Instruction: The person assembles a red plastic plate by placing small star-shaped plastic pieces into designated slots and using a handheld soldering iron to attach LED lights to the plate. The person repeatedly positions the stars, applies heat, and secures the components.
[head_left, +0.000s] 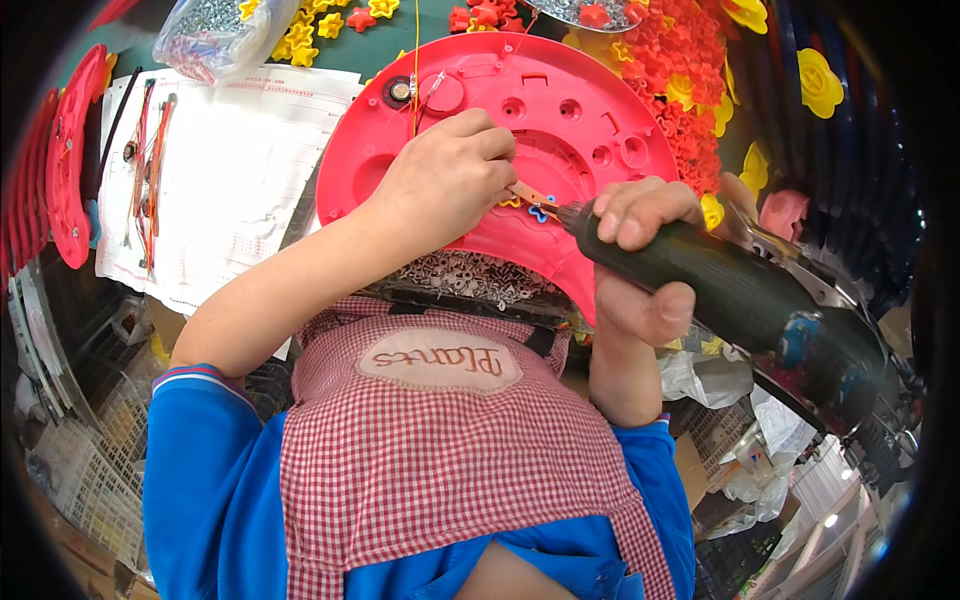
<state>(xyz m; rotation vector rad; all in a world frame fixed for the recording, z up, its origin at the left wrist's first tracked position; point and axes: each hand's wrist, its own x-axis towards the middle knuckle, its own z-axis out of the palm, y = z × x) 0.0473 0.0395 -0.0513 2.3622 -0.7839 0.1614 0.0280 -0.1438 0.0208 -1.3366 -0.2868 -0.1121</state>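
A red plastic toy housing (465, 64) lies in front of me, its hollow inside facing up. My left hand (457, 176) is over its middle, pinching a narrow brown circuit-board strip (531, 193) between thumb and fingers. My right hand (645, 225) grips a black power screwdriver (697, 277), tilted with its bit towards the strip's right end. Whether the bit touches a screw there is too small to tell. Below the strip are a small yellow star-shaped piece (511, 202) and a blue one (537, 215). A small round speaker (400, 91) and thin wires sit at the housing's upper left.
A tray of loose screws (480, 277) stands between the housing and my apron. Printed sheets (217, 187) carry wired assemblies (154, 165) at left, near stacked red housings (71, 165). Beyond are a bag of screws (217, 34) and piled red star pieces (682, 67).
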